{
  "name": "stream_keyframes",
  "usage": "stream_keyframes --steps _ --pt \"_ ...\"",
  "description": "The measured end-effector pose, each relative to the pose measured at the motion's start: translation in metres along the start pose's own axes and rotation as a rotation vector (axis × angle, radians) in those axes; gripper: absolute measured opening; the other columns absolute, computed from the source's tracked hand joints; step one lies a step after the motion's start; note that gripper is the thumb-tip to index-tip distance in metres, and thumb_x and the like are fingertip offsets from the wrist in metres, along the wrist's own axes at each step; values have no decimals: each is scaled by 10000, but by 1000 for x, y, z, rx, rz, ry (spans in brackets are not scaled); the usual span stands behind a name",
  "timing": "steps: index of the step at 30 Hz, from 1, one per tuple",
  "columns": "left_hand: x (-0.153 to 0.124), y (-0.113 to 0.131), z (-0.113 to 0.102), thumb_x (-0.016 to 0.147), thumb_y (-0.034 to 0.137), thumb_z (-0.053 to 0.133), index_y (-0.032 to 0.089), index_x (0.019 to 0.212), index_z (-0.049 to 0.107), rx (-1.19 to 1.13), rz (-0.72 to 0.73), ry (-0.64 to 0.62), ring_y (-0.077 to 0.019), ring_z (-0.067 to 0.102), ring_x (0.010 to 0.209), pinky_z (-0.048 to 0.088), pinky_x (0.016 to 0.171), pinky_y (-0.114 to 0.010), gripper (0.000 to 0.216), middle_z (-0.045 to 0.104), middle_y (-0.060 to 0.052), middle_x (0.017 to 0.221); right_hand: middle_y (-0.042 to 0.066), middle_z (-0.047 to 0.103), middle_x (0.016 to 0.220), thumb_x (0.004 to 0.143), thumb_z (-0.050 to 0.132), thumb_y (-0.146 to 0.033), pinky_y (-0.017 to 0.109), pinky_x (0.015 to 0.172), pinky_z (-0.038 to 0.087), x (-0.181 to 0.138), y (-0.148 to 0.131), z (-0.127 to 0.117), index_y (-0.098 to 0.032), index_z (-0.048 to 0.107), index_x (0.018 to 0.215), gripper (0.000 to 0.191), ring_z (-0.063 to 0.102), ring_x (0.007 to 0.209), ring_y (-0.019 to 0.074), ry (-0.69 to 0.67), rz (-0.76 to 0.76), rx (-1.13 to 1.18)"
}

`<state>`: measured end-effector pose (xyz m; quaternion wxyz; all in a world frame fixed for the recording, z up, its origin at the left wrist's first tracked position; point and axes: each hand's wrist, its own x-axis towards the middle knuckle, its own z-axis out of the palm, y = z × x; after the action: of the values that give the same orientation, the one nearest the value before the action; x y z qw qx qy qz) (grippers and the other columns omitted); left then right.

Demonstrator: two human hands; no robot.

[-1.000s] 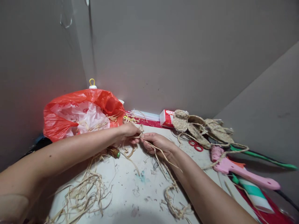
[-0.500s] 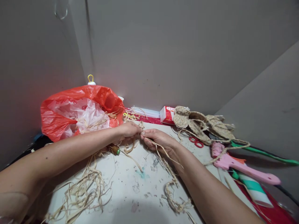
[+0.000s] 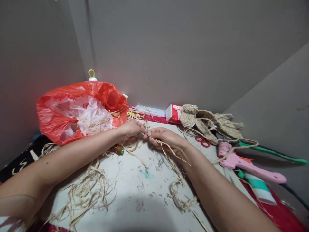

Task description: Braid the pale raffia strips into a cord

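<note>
My left hand (image 3: 132, 129) and my right hand (image 3: 163, 138) meet at the far middle of the white board (image 3: 142, 206). Both are closed in a pinch on pale dry straw strands (image 3: 169, 148), fingertips almost touching. Loose strand ends trail from the fingers across the right wrist. A small knotted bit of straw (image 3: 146, 124) pokes up just beyond the fingertips. From beneath my right hand a braided straw cord (image 3: 177, 190) runs toward me and curls on the board. The strand parts inside the fingers are hidden.
At left, a red plastic bag (image 3: 58, 93) stands behind loose straw (image 3: 89, 193). A small brown bottle (image 3: 118, 149) lies by my left forearm. To the right are coiled woven straw pieces (image 3: 205, 120), red-handled scissors (image 3: 202, 141), a pink-handled tool (image 3: 253, 167) and a red-white box (image 3: 172, 114).
The view has tilted slightly downward, so the wall hook has left the frame top. Both hands keep their pinch on the straw strands, with only slight finger movement.
</note>
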<state>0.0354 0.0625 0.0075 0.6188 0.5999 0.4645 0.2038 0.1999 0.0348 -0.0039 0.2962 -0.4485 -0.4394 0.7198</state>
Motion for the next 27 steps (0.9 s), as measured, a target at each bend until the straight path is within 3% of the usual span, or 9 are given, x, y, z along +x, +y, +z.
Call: stream_keyframes --steps 5,10,14,17,20,23,25,27 --pt "1 1 3 777 174 586 151 549 516 -68 11 64 -34 233 286 129 352 -208 239 369 73 346 -20 542 455 716 660 -335 175 342 225 -2 -2 -6 -111 634 724 226 382 341 47 22 -11 -204" --pt "5 0 4 781 130 563 171 518 417 -136 -14 79 -35 198 278 122 351 -209 304 277 92 309 -78 381 371 753 627 -409 184 337 166 -1 -7 -10 -169 516 563 326 248 315 34 96 -30 -386" --pt "4 1 2 800 112 538 178 501 366 -181 -26 47 -31 183 275 115 356 -209 352 249 93 306 -36 498 435 759 664 -310 186 374 249 2 -26 -14 -163 559 570 261 380 377 55 223 -55 -568" --pt "4 0 1 812 114 533 181 491 354 -199 -24 21 -32 187 268 108 357 -214 374 249 88 305 -11 571 502 711 718 -174 194 419 303 -5 -59 -12 -147 629 608 139 450 441 69 355 -73 -703" --pt "7 -2 0 816 125 538 186 486 335 -186 -21 19 -34 196 268 109 354 -219 392 266 80 315 5 634 629 770 671 -155 195 522 386 -26 -101 -4 -147 677 724 47 523 541 78 499 -214 -873" --pt "9 -3 -1 807 139 550 188 504 350 -158 -42 30 -43 218 269 125 350 -218 366 271 78 313 42 661 715 853 574 -195 228 591 442 -62 -126 3 -132 675 790 135 577 594 98 628 -353 -995" --pt "10 -4 -2 794 145 564 188 520 366 -153 -54 36 -46 227 272 128 348 -215 341 272 79 312 36 631 619 860 551 -217 227 548 423 -91 -122 1 -131 665 722 199 546 530 96 724 -320 -1081" --pt "10 -4 -3 789 147 567 187 529 377 -169 -58 35 -44 219 275 128 345 -211 325 268 81 314 13 581 522 842 553 -226 221 503 384 -119 -100 -9 -146 631 627 243 504 475 94 799 -235 -1185"
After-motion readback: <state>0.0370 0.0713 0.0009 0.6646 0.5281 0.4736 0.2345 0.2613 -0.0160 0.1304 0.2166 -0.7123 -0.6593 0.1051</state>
